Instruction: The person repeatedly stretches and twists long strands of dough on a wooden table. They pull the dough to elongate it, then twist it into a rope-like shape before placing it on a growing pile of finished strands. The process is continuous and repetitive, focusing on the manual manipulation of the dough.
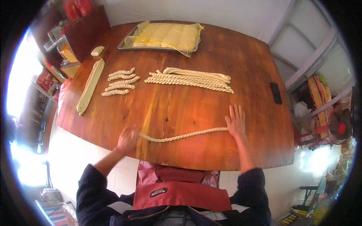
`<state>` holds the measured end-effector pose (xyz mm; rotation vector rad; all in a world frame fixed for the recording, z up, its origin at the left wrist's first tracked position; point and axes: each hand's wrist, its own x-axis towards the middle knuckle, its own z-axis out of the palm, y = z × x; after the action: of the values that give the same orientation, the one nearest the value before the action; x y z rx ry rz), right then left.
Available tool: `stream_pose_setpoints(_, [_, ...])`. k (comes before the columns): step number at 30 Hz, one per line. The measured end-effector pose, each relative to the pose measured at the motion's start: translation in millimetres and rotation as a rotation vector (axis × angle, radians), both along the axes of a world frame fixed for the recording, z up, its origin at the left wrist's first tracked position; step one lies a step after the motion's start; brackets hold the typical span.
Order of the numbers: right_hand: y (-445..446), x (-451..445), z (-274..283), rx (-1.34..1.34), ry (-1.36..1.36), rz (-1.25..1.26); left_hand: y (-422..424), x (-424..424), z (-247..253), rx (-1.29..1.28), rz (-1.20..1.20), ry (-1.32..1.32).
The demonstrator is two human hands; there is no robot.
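A long twisted rope of dough (183,136) lies across the wooden table in front of me, sagging toward its left part. My left hand (128,139) is at its left end, blurred by motion, so its grip on the dough is unclear. At the other end, my right hand (236,121) lies flat with fingers extended, its palm edge over the dough tip. Beyond it rest several long twisted dough ropes (189,80) side by side, with a smoother folded dough strand (198,73) along their far edge. Several short dough twists (120,84) sit to their left.
A bundle of long dough strips (91,86) lies near the left edge of the wooden table (181,107), with a small dough piece (97,51) behind it. A metal tray (122,45) of dough under yellowish plastic film (167,34) stands at the back. A black phone-like object (276,93) lies right.
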<state>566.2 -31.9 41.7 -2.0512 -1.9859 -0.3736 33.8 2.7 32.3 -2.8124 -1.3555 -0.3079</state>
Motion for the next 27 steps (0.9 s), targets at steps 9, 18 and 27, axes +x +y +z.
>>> stream_pose_setpoints(9, [-77,-67,12,0.192,0.066,0.094,36,39,53,-0.311,0.591,-0.132])
stream_pose_setpoints(18, [-5,7,-11,-0.142,1.014,-0.172,36,37,-40,0.166,0.545,-0.036])
stream_pose_setpoints(27, [14,-57,-8,0.027,0.717,0.197,-60,36,57,-0.473,0.28,0.029])
